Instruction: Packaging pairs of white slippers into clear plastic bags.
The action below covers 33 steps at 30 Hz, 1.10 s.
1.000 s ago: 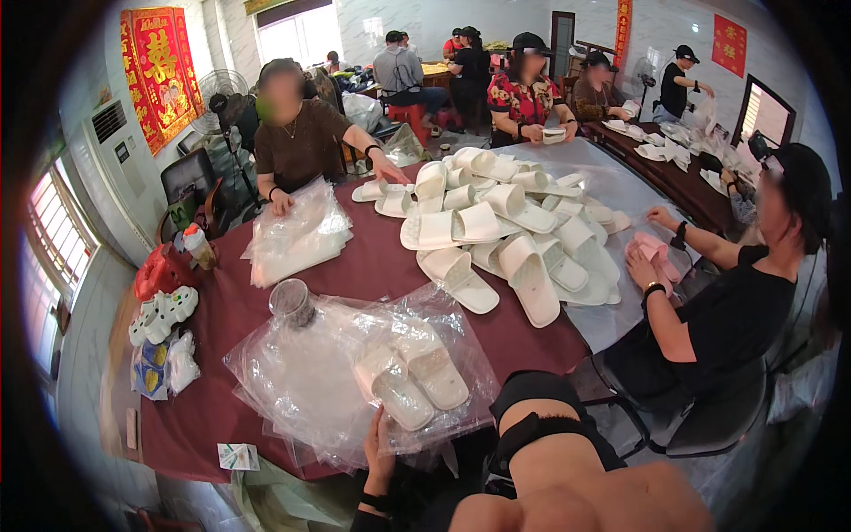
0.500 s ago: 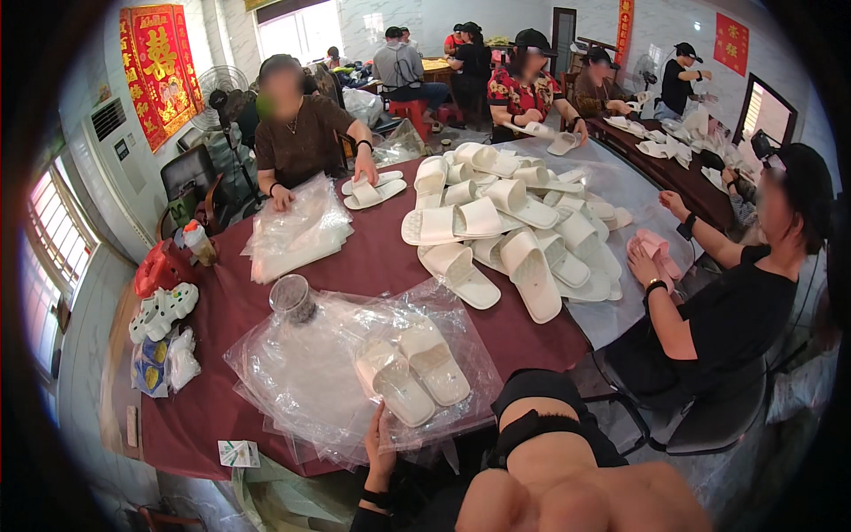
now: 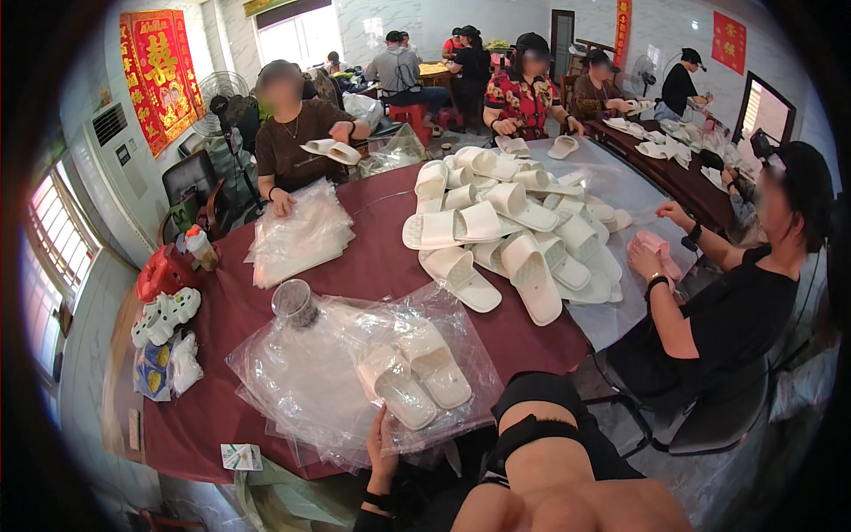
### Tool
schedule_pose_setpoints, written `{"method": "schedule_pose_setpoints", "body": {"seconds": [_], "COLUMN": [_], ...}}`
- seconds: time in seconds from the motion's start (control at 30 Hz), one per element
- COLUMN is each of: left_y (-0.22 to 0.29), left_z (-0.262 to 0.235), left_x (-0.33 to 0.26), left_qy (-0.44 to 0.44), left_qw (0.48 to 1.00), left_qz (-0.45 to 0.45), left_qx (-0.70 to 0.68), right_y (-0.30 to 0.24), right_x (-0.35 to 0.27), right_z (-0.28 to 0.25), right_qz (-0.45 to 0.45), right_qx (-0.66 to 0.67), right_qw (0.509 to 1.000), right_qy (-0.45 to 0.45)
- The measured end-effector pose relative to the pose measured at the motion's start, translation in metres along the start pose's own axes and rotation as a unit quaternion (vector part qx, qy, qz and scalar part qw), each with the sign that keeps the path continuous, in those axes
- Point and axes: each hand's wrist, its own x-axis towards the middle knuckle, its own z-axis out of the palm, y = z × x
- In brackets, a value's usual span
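Note:
At the near table edge my left hand (image 3: 383, 452) is closed on the rim of a clear plastic bag (image 3: 301, 372), its fingers beside a pair of white slippers (image 3: 412, 377). The slippers lie side by side, toes toward me, on or inside the clear plastic; which one I cannot tell. Several more flat bags are spread beneath. My right hand (image 3: 576, 505) is raised large and blurred at the lower edge, apart from the table, beyond a black wrist band; its fingers are cut off by the frame.
A heap of white slippers (image 3: 514, 222) covers the table's far right. A clear plastic cup (image 3: 294, 303) stands on the bags. Across the table, a person holds slippers (image 3: 332, 151) above a bag stack (image 3: 297, 235). At right, another person handles pink slippers (image 3: 654, 253).
The person across has lifted the white slippers off the table. The person in the patterned shirt has shifted a slipper lower. My left hand stays at the bag; my right hand moves slightly.

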Motion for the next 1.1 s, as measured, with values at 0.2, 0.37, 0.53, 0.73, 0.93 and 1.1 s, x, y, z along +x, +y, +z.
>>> {"method": "schedule_pose_setpoints", "body": {"seconds": [0.2, 0.37, 0.53, 0.73, 0.93, 1.1], "left_y": [-0.011, 0.002, -0.009, -0.006, 0.001, -0.005], "left_z": [-0.002, 0.003, -0.004, 0.0, 0.001, 0.001], "left_x": [0.001, -0.001, -0.001, 0.0, -0.001, -0.002], "left_qy": [-0.005, -0.002, 0.003, -0.003, -0.001, -0.007], "left_qw": [0.998, 0.999, 0.999, 0.997, 0.999, 0.997], "left_qz": [0.004, -0.004, 0.02, 0.027, 0.032, 0.039], "left_qx": [-0.058, -0.052, -0.048, -0.068, -0.028, -0.06], "right_y": [-0.002, 0.001, -0.001, 0.022, 0.023, 0.029], "right_x": [0.002, -0.016, 0.009, 0.008, -0.011, -0.019], "right_z": [-0.003, 0.029, 0.071, 0.009, 0.031, 0.035], "right_qz": [0.007, 0.029, 0.045, 0.001, -0.026, 0.025], "right_qx": [-0.017, 0.022, 0.003, 0.189, 0.27, 0.312], "right_qw": [0.999, 0.994, 0.945, 0.982, 0.953, 0.94], "right_qy": [-0.045, 0.107, 0.324, 0.014, 0.136, 0.139]}}
